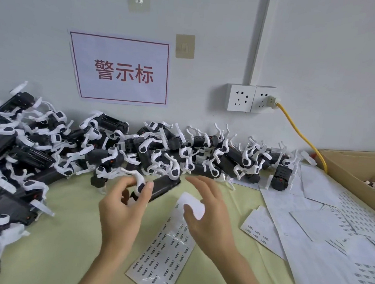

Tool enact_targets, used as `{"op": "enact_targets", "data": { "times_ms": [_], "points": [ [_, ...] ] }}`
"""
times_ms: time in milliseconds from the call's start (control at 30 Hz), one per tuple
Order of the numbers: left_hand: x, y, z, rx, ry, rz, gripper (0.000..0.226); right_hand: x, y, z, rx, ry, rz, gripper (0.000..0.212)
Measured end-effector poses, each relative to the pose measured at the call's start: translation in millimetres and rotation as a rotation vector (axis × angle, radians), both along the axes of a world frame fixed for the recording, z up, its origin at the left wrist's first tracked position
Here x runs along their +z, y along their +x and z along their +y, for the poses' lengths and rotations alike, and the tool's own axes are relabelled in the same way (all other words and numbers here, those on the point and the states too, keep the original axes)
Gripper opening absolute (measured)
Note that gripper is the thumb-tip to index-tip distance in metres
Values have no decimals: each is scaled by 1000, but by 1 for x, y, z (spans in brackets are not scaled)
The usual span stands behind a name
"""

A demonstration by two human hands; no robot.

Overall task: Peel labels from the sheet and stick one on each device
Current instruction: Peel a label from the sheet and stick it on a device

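Note:
My left hand grips a black device with white clips just above the green table, thumb and fingers curled round its near end. My right hand hovers beside it with fingers relaxed and spread, over the top of the label sheet. That sheet lies on the table between my forearms and carries several rows of small printed labels; its upper part is blank. Whether a label sticks to a right fingertip cannot be made out.
A big heap of black-and-white devices runs along the wall and down the left. Used label sheets cover the right side. A cardboard box holds more devices at far right. A yellow cable hangs from the wall socket.

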State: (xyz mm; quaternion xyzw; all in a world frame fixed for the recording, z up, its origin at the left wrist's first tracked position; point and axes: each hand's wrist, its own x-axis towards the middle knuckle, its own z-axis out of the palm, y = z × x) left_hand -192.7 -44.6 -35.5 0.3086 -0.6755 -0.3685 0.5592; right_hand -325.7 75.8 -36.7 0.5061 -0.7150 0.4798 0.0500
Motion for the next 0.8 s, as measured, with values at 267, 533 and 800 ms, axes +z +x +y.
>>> {"op": "enact_targets", "data": {
  "times_ms": [267,533,800],
  "points": [
    [0,11,-2,-418,903,85,34,-1,3,1,111,129,281,77],
    [-1,15,-1,-568,844,251,54,4,-5,6,90,-28,196,50],
    [1,13,12,-660,401,-7,44,6,-18,10,67,-63,40,39]
  ]
}}
